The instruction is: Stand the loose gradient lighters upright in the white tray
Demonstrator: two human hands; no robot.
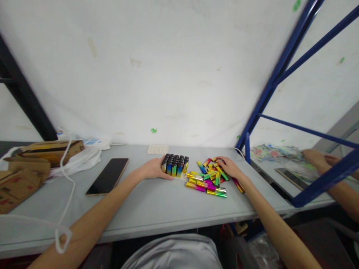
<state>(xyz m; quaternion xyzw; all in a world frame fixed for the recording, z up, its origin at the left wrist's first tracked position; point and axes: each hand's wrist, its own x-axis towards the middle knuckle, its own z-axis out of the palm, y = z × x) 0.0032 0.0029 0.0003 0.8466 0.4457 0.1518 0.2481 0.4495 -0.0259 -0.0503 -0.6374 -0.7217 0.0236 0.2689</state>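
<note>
Upright lighters (176, 164) with black tops and shiny, coloured bodies stand packed in rows on the table. My left hand (155, 169) grips this block from its left side, the thumb along the front and the other fingers mostly hidden behind. To the right of the block lies a loose heap of shiny lighters (209, 185) in gold, green, magenta, red and blue, pointing in many directions. My right hand (227, 167) is at the back right of the heap, its fingers bent down and closed around a lighter there. Its fingertips are partly hidden.
A phone (109, 176) lies left of my left forearm. Further left are torn cardboard boxes (25, 179), a white bag and a white cable (67, 164). A pale pad (157, 149) lies by the wall. A blue metal frame (269, 89) rises on the right; another person's arms (343, 194) show beyond it.
</note>
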